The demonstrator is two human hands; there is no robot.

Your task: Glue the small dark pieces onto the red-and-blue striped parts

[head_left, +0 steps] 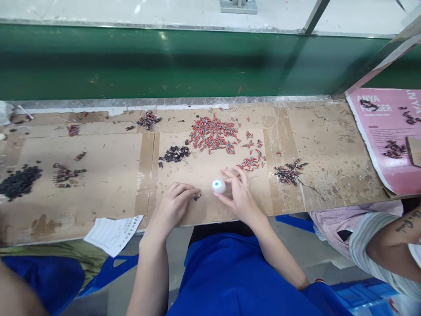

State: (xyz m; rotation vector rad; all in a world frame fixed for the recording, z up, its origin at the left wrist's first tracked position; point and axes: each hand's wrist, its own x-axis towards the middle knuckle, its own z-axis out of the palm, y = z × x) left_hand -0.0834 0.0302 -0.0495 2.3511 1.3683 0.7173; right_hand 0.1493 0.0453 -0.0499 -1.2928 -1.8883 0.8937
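Observation:
At the near middle of the cardboard-covered bench, my left hand (176, 199) rests with its fingers closed. Its fingertips pinch a small dark part (197, 197) with a bit of red, too small to name exactly. Thumb and fingers of my right hand (239, 193) hold a small round white container (218, 185) with a bright blue spot on top, seen from above. Beyond the hands lies a wide pile of small red-and-metal parts (213, 135). A smaller heap of red parts (252, 163) is near my right hand, and shiny black parts (176, 154) lie ahead of my left.
Dark parts (290, 172) are heaped to the right, black pieces (20, 181) far left. A paper sheet (113, 232) overhangs the front edge. A pink printed board (381, 140) lies right. A green wall (158, 63) bounds the back. Other people sit on both sides.

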